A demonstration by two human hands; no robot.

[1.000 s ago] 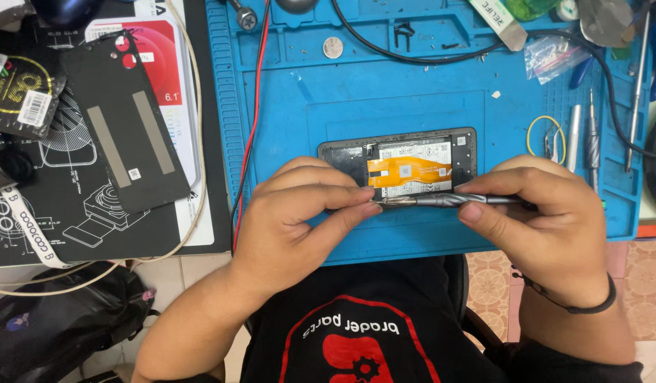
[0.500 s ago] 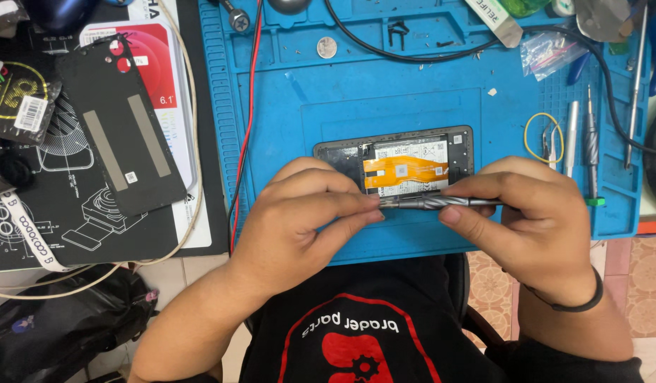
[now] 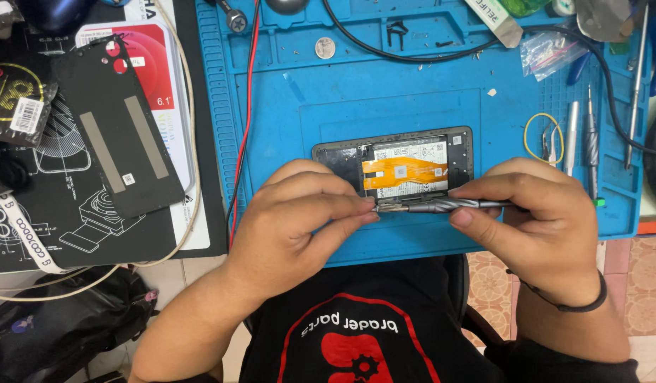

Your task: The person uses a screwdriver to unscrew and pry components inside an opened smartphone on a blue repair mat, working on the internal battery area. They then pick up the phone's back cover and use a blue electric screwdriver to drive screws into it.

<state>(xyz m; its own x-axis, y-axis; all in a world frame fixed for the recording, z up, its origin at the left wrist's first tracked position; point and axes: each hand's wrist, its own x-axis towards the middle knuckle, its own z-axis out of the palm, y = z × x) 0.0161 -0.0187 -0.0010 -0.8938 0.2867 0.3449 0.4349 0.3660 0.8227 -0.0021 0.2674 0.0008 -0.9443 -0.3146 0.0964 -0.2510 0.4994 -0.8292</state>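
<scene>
An opened phone (image 3: 413, 167) lies on a blue work mat (image 3: 384, 92), its back off, showing an orange flex cable and a white-labelled battery. My right hand (image 3: 533, 220) holds a grey metal screwdriver (image 3: 441, 205) sideways along the phone's near edge. My left hand (image 3: 299, 220) pinches the driver's tip end between thumb and fingers and covers the phone's near left corner.
The phone's black back cover (image 3: 119, 131) rests on a black mat at the left, over a red-and-white box. A red wire (image 3: 246, 106) runs down the blue mat's left edge. Screwdrivers (image 3: 590, 138), a yellow band, a small parts bag (image 3: 551, 53) and a coin cell lie around.
Both hands and the screwdriver stay in place at the phone's near edge. The view has shifted only slightly.
</scene>
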